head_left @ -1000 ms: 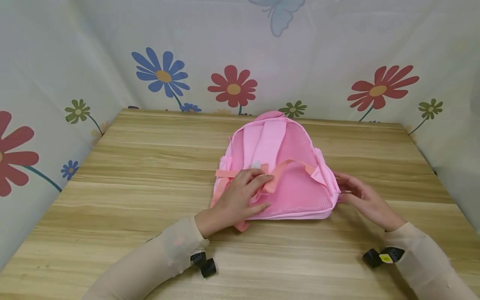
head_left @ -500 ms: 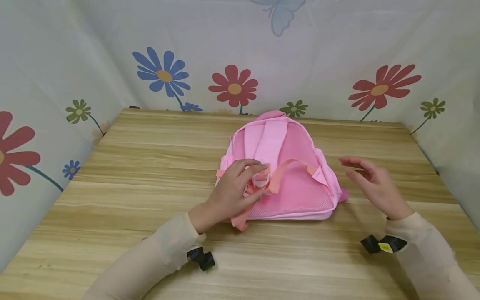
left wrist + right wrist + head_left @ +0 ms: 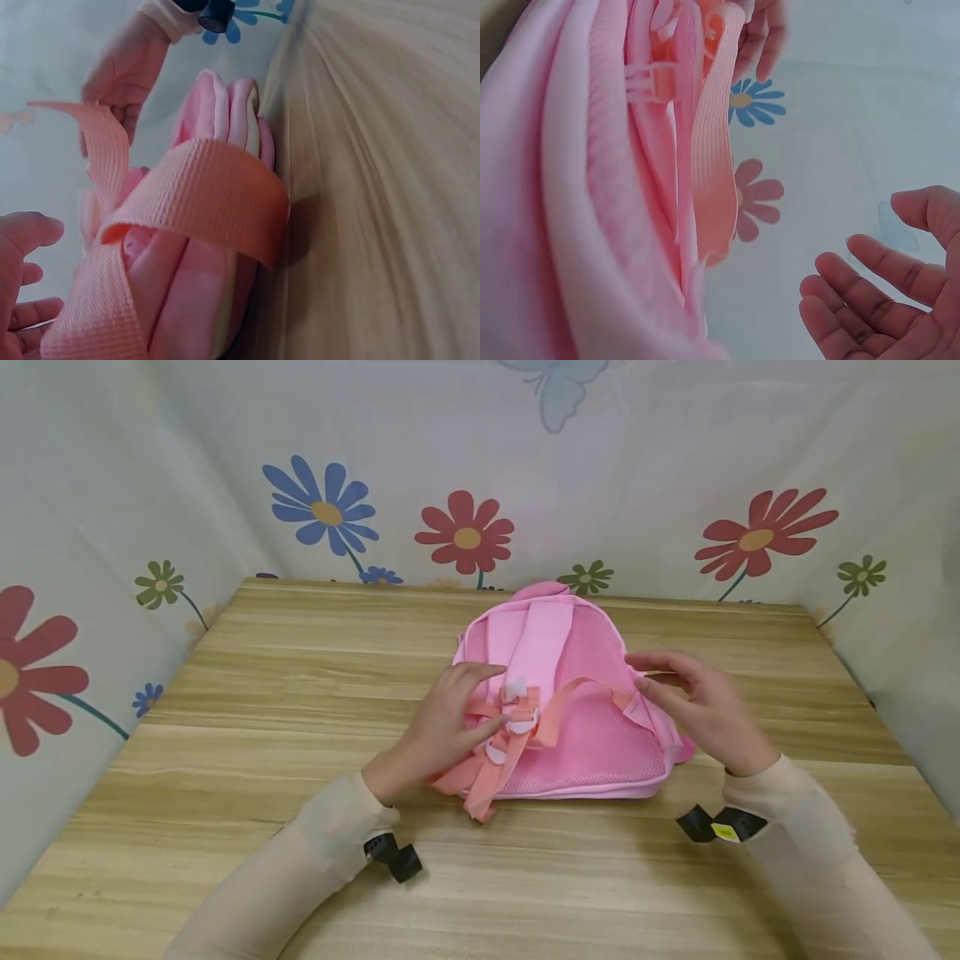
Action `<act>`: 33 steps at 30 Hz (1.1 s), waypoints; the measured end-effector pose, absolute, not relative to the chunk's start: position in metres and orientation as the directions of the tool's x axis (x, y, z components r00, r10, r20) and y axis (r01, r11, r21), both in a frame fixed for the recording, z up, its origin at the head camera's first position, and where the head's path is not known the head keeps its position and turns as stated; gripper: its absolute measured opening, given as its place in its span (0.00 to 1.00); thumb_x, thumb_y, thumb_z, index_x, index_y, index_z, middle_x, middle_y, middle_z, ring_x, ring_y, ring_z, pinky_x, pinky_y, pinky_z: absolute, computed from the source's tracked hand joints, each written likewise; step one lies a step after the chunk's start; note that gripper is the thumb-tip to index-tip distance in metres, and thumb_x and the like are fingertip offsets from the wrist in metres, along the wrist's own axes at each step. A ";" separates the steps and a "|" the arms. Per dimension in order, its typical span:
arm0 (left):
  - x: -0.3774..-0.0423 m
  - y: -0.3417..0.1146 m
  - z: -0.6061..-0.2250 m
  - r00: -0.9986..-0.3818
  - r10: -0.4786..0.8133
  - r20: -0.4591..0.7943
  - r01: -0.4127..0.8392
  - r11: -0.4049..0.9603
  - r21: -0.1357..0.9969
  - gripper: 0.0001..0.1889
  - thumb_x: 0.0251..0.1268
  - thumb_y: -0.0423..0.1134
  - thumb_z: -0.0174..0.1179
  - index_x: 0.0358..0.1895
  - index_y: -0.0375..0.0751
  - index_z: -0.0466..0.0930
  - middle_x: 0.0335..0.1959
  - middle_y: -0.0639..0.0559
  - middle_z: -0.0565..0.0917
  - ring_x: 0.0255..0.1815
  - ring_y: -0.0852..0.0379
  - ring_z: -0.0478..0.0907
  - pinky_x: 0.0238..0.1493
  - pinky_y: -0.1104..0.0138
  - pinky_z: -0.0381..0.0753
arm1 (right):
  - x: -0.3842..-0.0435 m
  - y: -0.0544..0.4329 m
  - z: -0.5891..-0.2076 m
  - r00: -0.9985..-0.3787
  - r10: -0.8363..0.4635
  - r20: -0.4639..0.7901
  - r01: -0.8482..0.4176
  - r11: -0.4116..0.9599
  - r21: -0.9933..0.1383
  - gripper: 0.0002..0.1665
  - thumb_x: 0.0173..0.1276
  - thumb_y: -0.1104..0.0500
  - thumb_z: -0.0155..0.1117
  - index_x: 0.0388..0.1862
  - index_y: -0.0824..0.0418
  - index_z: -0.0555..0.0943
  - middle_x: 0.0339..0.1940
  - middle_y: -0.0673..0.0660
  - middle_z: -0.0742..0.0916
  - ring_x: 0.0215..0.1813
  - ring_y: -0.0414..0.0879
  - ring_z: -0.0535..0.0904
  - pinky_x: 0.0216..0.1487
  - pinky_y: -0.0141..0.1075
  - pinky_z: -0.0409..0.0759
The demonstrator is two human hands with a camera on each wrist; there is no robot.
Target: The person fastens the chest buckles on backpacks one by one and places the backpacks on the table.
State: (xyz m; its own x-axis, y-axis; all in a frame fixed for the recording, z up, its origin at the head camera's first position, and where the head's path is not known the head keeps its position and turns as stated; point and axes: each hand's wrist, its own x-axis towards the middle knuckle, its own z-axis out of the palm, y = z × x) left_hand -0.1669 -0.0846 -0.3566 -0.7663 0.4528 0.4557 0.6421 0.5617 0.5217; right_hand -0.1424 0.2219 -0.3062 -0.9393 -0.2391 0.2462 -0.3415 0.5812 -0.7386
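Note:
A pink child's backpack (image 3: 600,760) lies on the table, its mesh back and shoulder straps (image 3: 536,639) facing up. Orange webbing (image 3: 495,777) runs through white buckles (image 3: 522,722) at its middle. Over the bag's left side hovers my left hand (image 3: 435,722), fingers spread, thumb tip beside a buckle. In the left wrist view these fingers (image 3: 26,232) are apart from the webbing. My right hand (image 3: 701,706) is at the bag's upper right edge, fingers loosely bent. The right wrist view shows its fingers (image 3: 870,300) relaxed, with nothing between them.
The wooden tabletop (image 3: 262,710) extends on both sides of the bag. A pale curtain (image 3: 645,468) printed with flowers stands along the back and sides. A black wrist camera (image 3: 393,857) sits on the left sleeve, another camera (image 3: 720,825) on the right.
My left hand has drawn off the buckles to the left, leaving the webbing in sight. My right hand has left the bag's lower right corner and moved up to its upper right edge.

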 end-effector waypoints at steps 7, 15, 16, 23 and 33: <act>-0.173 -0.090 -0.364 -0.792 0.468 0.391 0.607 0.545 0.578 0.30 0.58 0.42 0.67 0.64 0.38 0.70 0.60 0.43 0.76 0.62 0.47 0.72 0.66 0.52 0.70 | -0.155 0.202 -0.307 -0.923 -0.298 0.245 -0.377 0.563 -0.735 0.20 0.70 0.59 0.60 0.59 0.62 0.77 0.56 0.62 0.83 0.55 0.45 0.80 0.51 0.17 0.73; -0.180 -0.093 -0.373 -0.793 0.493 0.358 0.601 0.537 0.592 0.33 0.56 0.43 0.69 0.65 0.40 0.69 0.59 0.43 0.77 0.61 0.47 0.72 0.65 0.52 0.71 | -0.166 0.178 -0.306 -0.911 -0.361 0.201 -0.380 0.539 -0.752 0.21 0.69 0.61 0.61 0.59 0.66 0.76 0.58 0.64 0.82 0.59 0.56 0.79 0.61 0.48 0.77; -0.180 -0.093 -0.374 -0.791 0.495 0.359 0.604 0.537 0.589 0.33 0.55 0.43 0.69 0.65 0.39 0.69 0.59 0.43 0.77 0.61 0.47 0.73 0.65 0.52 0.71 | -0.168 0.174 -0.306 -0.907 -0.370 0.200 -0.383 0.532 -0.755 0.21 0.68 0.60 0.61 0.59 0.66 0.76 0.58 0.65 0.82 0.59 0.57 0.79 0.61 0.51 0.76; -0.180 -0.093 -0.379 -0.777 0.500 0.383 0.626 0.545 0.558 0.33 0.54 0.43 0.70 0.64 0.38 0.70 0.57 0.43 0.79 0.60 0.47 0.74 0.66 0.52 0.69 | -0.181 0.153 -0.312 -0.889 -0.420 0.185 -0.401 0.515 -0.757 0.24 0.66 0.59 0.64 0.59 0.68 0.76 0.58 0.63 0.82 0.57 0.57 0.80 0.62 0.50 0.76; -0.178 -0.092 -0.383 -0.765 0.503 0.403 0.642 0.540 0.544 0.32 0.55 0.43 0.69 0.63 0.38 0.71 0.57 0.44 0.79 0.61 0.49 0.74 0.65 0.52 0.70 | -0.192 0.144 -0.330 -0.858 -0.488 0.163 -0.444 0.543 -0.713 0.25 0.63 0.57 0.68 0.58 0.65 0.78 0.53 0.60 0.85 0.54 0.52 0.80 0.56 0.48 0.79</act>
State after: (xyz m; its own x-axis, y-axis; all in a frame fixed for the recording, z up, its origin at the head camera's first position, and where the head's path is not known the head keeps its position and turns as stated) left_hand -0.1781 -0.0917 -0.3828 -0.7649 0.5027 0.4028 0.6417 0.5402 0.5445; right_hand -0.1916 0.1436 -0.3303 -0.8575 -0.4880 0.1627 -0.4442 0.5428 -0.7128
